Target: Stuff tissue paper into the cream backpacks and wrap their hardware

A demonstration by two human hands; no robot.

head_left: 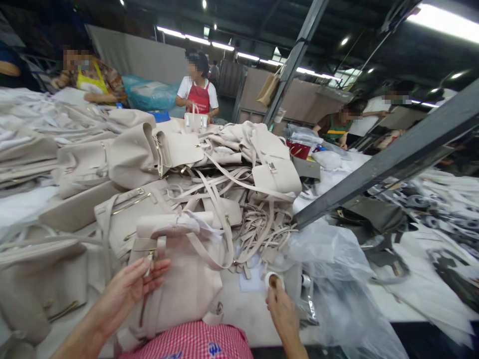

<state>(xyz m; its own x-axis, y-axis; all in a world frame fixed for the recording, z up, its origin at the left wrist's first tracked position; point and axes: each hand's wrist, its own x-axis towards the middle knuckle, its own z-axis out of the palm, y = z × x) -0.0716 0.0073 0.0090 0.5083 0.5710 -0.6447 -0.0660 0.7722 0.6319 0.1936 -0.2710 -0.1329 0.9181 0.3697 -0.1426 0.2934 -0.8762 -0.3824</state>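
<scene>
My left hand (140, 281) is closed in a pinch on a small strap tab (150, 259) at the gold-coloured fitting of a beige handbag (179, 279). The other fingers of that hand curl loosely beside the tab. The bag lies in front of me, tilted, with its flap end away from me. To its right, my right hand (282, 311) has its fingers pressed together at a small round white jar (268, 280) with brown inside. What those fingertips hold is hidden. A strap loop (228, 239) lies across the bag's far side.
Beige bags (130, 164) are heaped at the left and ahead, with a tangle of straps (262, 224). Clear plastic (333, 254) and a dark bag (370, 214) lie right. A slanted metal post (374, 167) crosses there. Several people work beyond, one in a red apron (198, 97).
</scene>
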